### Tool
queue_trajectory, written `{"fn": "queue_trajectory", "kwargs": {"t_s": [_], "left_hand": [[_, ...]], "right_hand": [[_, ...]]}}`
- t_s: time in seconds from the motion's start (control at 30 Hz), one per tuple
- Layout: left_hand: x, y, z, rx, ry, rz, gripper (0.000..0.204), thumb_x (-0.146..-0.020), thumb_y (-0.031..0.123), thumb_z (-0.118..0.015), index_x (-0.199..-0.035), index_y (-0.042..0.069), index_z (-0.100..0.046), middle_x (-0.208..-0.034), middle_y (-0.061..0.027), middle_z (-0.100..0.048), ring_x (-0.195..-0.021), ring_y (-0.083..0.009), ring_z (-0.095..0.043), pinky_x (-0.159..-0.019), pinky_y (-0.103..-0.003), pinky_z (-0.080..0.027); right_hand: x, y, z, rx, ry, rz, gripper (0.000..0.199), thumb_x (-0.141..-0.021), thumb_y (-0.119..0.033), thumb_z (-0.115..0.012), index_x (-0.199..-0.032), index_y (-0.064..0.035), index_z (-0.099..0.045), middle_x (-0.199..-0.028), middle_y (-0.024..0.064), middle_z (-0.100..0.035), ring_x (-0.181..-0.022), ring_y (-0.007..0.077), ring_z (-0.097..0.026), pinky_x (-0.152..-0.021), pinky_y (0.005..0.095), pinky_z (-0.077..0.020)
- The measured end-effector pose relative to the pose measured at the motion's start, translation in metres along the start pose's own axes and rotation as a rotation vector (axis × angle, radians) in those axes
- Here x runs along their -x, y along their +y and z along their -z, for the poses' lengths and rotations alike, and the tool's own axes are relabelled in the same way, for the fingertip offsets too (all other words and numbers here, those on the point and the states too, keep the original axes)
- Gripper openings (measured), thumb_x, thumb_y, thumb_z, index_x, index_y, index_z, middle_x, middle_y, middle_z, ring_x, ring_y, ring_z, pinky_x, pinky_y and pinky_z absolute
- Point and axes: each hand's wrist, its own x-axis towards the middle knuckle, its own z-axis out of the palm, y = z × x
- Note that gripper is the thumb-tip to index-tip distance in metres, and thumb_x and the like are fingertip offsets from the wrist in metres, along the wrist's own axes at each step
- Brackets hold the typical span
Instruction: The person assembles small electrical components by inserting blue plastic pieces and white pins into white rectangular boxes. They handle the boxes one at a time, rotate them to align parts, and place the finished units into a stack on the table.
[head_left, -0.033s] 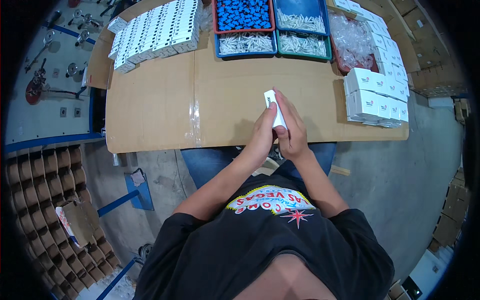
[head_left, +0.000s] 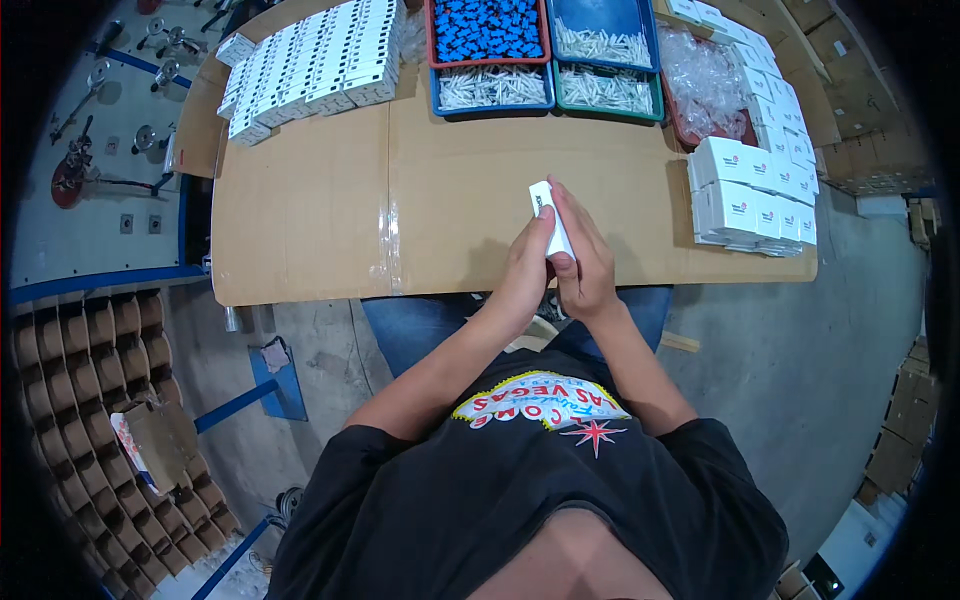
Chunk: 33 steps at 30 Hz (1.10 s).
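A small white carton (head_left: pixel 542 196) with dark print on its narrow side is held between my two hands, above the near part of the cardboard-covered table (head_left: pixel 310 210). My left hand (head_left: pixel 525 262) presses against its left side, the thumb lying along it. On the other side, my right hand (head_left: pixel 590 262) lies against it with fingers stretched forward and the thumb near its lower end. The palms and part of the carton are hidden.
At the far left stand rows of white cartons (head_left: pixel 320 60). Blue plastic pieces fill a red tray (head_left: pixel 432 40); white plugs lie in blue and green trays (head_left: pixel 610 112) beside it. Clear plastic bags (head_left: pixel 700 80) and stacked white boxes (head_left: pixel 738 205) occupy the right. A divided cardboard crate (head_left: pixel 85 345) sits lower left.
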Motion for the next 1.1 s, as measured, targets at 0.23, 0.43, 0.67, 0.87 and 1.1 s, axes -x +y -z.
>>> {"fn": "queue_trajectory", "kwargs": {"t_s": [0.23, 0.43, 0.67, 0.87, 1.1], "left_hand": [[0.003, -0.003, -0.013, 0.032, 0.113, -0.047, 0.057, -0.105, 0.061, -0.048, -0.13, 0.009, -0.055, -0.108, -0.0017, -0.063, -0.098, -0.0115, -0.063, -0.084, -0.029, -0.051], [0.004, -0.006, -0.018, 0.073, 0.121, -0.077, 0.054, -0.105, 0.059, -0.048, -0.126, 0.009, -0.056, -0.105, -0.0019, -0.062, -0.095, -0.0114, -0.062, -0.082, -0.029, -0.051], [0.002, -0.01, -0.022, 0.07, 0.146, -0.094, 0.051, -0.105, 0.057, -0.048, -0.121, 0.009, -0.056, -0.099, -0.0021, -0.06, -0.089, -0.0115, -0.061, -0.079, -0.029, -0.051], [0.004, -0.01, -0.024, 0.065, 0.164, -0.077, 0.054, -0.105, 0.06, -0.047, -0.123, 0.009, -0.055, -0.098, -0.0023, -0.06, -0.089, -0.0123, -0.062, -0.08, -0.03, -0.051], [-0.004, 0.014, -0.003, 0.196, 0.002, 0.078, 0.065, -0.104, 0.06, -0.049, -0.146, 0.01, -0.046, -0.132, -0.0069, -0.059, -0.121, -0.0201, -0.059, -0.102, -0.04, -0.049]], "right_hand": [[0.001, 0.002, -0.004, -0.013, 0.051, 0.02, 0.067, -0.109, -0.046, -0.046, -0.145, 0.0099, -0.05, -0.143, 0.0324, -0.056, -0.131, 0.0477, -0.058, -0.109, 0.0471, -0.0482], [0.003, 0.005, -0.006, -0.026, 0.081, 0.03, 0.067, -0.11, -0.046, -0.043, -0.142, 0.0113, -0.053, -0.14, 0.0327, -0.058, -0.13, 0.0472, -0.059, -0.108, 0.0469, -0.049], [0.007, 0.007, -0.005, -0.021, 0.075, -0.01, 0.076, -0.112, -0.052, -0.032, -0.14, 0.0157, -0.054, -0.139, 0.033, -0.06, -0.129, 0.0428, -0.061, -0.108, 0.045, -0.048], [0.011, 0.01, -0.006, -0.086, 0.092, -0.009, 0.064, -0.111, -0.045, -0.041, -0.141, 0.0099, -0.055, -0.141, 0.0306, -0.059, -0.131, 0.0447, -0.06, -0.108, 0.0454, -0.0483], [-0.004, 0.009, -0.003, -0.236, -0.012, -0.297, 0.071, -0.111, -0.054, -0.036, -0.149, 0.0041, -0.051, -0.147, 0.0239, -0.057, -0.137, 0.0344, -0.056, -0.114, 0.0396, -0.0422]]}}
